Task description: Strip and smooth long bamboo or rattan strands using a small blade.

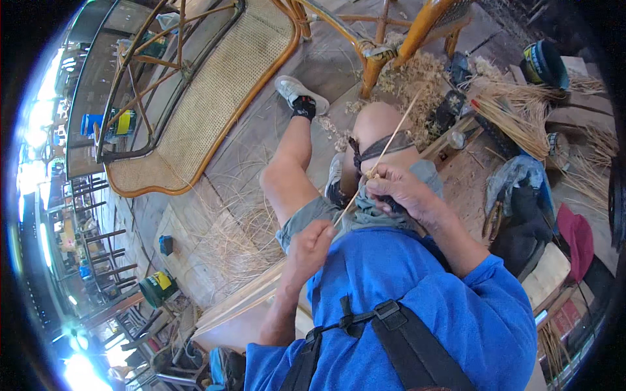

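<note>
A thin, pale cane strip [399, 130] runs slantwise over my lap, its far end reaching past my right knee. My left hand [312, 246] is closed around the near part, low by my left thigh. Farther along, my right hand [403, 190] pinches the same strip between thumb and fingers. A small dark object shows under the right fingers, too hidden to make out. A dark cloth band [385, 148] is tied around my right knee, just beyond that hand, and the strip passes over it.
Fine shavings [417, 81] pile beyond my right knee. Bundled cane strips [521, 124] and a dark bucket [545, 64] are at the right. A woven cane chair panel [222, 78] with a wooden rim stands front left. Loose strips [228, 221] litter the floor; another bucket [158, 288] is left.
</note>
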A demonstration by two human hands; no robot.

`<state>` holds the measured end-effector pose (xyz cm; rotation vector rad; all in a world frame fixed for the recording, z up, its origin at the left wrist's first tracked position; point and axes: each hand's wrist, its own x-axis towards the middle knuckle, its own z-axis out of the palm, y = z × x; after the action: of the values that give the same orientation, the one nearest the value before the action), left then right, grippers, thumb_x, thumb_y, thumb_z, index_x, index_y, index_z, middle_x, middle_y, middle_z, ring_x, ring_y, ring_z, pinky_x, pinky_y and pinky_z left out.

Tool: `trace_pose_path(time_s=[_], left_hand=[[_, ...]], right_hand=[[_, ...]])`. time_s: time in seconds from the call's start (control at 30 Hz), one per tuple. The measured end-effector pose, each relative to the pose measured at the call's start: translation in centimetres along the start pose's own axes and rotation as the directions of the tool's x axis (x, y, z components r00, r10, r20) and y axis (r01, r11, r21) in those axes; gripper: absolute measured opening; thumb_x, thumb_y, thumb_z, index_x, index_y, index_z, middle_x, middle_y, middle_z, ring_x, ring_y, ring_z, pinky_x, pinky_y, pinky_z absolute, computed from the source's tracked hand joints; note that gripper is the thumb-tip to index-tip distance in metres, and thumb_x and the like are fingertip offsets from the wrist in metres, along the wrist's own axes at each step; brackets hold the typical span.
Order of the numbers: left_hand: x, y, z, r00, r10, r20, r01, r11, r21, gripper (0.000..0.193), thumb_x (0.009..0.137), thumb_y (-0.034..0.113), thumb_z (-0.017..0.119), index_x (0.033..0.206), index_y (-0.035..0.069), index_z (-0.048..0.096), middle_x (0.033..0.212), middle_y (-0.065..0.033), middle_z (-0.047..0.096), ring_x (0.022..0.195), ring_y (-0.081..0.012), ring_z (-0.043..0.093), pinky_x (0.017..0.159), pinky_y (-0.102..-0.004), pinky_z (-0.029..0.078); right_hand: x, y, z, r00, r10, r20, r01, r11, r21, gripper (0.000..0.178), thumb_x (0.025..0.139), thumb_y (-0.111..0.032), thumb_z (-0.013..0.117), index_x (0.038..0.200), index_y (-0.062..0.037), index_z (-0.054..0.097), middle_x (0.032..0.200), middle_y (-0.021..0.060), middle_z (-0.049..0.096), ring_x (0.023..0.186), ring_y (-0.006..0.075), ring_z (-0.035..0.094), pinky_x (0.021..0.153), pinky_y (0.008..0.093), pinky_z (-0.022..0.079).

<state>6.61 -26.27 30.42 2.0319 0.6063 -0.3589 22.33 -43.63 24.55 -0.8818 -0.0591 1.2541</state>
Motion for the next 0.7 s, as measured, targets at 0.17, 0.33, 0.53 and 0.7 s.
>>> trace_pose_path(time_s=[0.17,0.33,0.53,0.7], left_hand=[[-4.3,-2.6,-3.0,0.998,-0.070,0.005,0.070,0.997,-0.033,0.020,0.087,0.020,0.052,0.088,0.001,0.059,0.064,-0.0011,0.054,0.058,-0.0105,0.050,0.052,-0.0273,0.041],[-7.7,-3.6,-7.2,0.929,-0.357,0.096,0.369,0.914,-0.170,0.018,0.087,0.019,0.052,0.084,0.002,0.060,0.061,0.0041,0.046,0.051,-0.0046,0.040,0.046,-0.0209,0.033],[-8.0,-4.7,-8.1,0.906,-0.400,0.139,0.386,0.646,-0.658,0.018,0.086,0.019,0.054,0.081,0.003,0.057,0.060,0.0034,0.044,0.045,-0.0028,0.033,0.040,-0.0194,0.024],[2.9,2.1,0.3,0.966,-0.058,0.251,0.128,0.954,-0.272,0.022,0.092,0.019,0.045,0.092,-0.001,0.054,0.069,-0.0018,0.053,0.063,-0.0098,0.050,0.059,-0.0238,0.042]], right_hand=[[0.7,-0.7,-3.7,0.991,-0.073,0.110,0.074,0.997,0.003,0.017,0.084,-0.021,0.059,0.083,-0.0059,0.051,0.066,0.0017,0.050,0.045,0.0072,0.046,0.039,0.0195,0.036],[0.1,-3.8,-6.4,0.985,-0.097,-0.141,0.103,0.994,0.038,0.017,0.084,-0.021,0.059,0.083,-0.0057,0.052,0.065,0.0005,0.051,0.045,0.0059,0.047,0.035,0.0192,0.036],[-1.7,-9.4,-15.0,0.842,-0.274,-0.464,0.278,0.959,-0.061,0.024,0.082,-0.030,0.062,0.079,-0.0071,0.054,0.057,-0.0019,0.047,0.044,0.0073,0.045,0.038,0.0219,0.036],[-3.6,-10.0,-12.7,0.802,-0.335,-0.495,0.262,0.941,-0.212,0.026,0.083,-0.029,0.060,0.091,-0.0043,0.055,0.069,0.0009,0.052,0.048,0.0080,0.047,0.039,0.0215,0.038]])
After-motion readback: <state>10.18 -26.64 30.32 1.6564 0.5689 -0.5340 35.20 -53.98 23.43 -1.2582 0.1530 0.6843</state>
